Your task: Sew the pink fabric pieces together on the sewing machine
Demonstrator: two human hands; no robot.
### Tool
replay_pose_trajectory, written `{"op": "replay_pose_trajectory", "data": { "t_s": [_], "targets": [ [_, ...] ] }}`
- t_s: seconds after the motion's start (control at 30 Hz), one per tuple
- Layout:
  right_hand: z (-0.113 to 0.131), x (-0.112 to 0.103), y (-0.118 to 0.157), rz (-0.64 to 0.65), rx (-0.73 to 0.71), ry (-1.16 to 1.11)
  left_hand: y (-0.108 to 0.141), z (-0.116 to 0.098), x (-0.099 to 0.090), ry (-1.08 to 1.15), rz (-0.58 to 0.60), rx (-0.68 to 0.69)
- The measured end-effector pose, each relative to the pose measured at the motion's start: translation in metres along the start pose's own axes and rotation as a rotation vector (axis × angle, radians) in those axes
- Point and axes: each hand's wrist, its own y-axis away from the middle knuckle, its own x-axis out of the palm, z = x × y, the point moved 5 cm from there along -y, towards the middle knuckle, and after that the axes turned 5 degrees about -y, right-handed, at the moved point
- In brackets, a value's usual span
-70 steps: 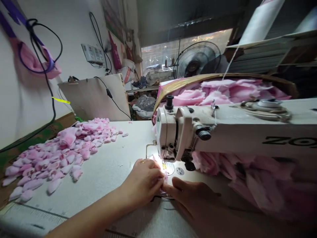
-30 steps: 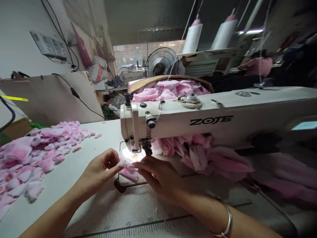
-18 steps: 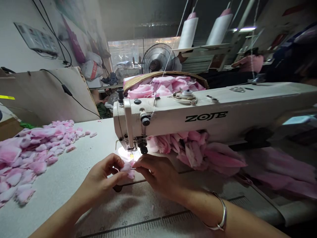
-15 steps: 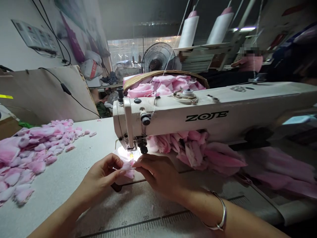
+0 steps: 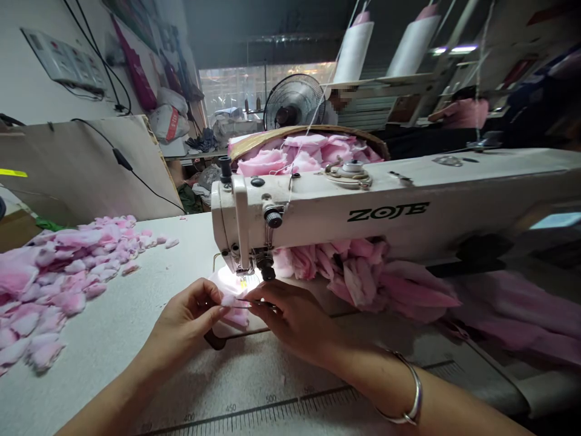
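My left hand (image 5: 195, 312) pinches a small pink fabric petal (image 5: 229, 299) between thumb and forefinger, just in front of the needle area of a white sewing machine (image 5: 327, 212). Opposite it, my right hand (image 5: 295, 321) is closed around slim metal tweezers (image 5: 242, 304), whose thin prongs reach to the petal. More pale pink cloth (image 5: 238, 318) lies below the fingertips on the machine bed. The machine's lamp lights the spot under the presser foot, which my hands partly hide.
Loose pink petals (image 5: 68, 266) are heaped on the table at left. Bunched pink fabric (image 5: 354, 272) lies under the machine arm. Behind stand a full basket (image 5: 254, 143), a fan (image 5: 295, 109) and thread cones (image 5: 354, 51). Two people (image 5: 467, 109) are in the background.
The tweezers' prongs now show apart at the petal. Both hands stay close together at the machine; the whole view has shifted slightly.
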Motion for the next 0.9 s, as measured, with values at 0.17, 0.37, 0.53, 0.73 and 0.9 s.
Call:
{"op": "replay_pose_trajectory", "data": {
  "t_s": [0.17,0.37,0.53,0.73,0.9],
  "targets": [
    [0.000,0.003,-0.001,-0.003,0.004,-0.045,-0.001,0.001,0.005,0.041,0.021,-0.027],
    [0.002,0.001,-0.001,-0.003,-0.039,0.066,0.000,0.005,0.008,-0.119,0.036,-0.012],
    [-0.008,-0.013,-0.005,-0.018,0.058,0.140,0.003,-0.019,0.001,-0.787,-0.049,0.335],
    [-0.036,-0.024,-0.011,0.037,0.265,0.166,-0.012,-0.034,0.019,-1.309,-0.037,0.603],
    [-0.041,-0.023,-0.012,0.097,0.302,0.192,-0.022,-0.013,0.026,-1.451,-0.008,0.554]
  ]
}}
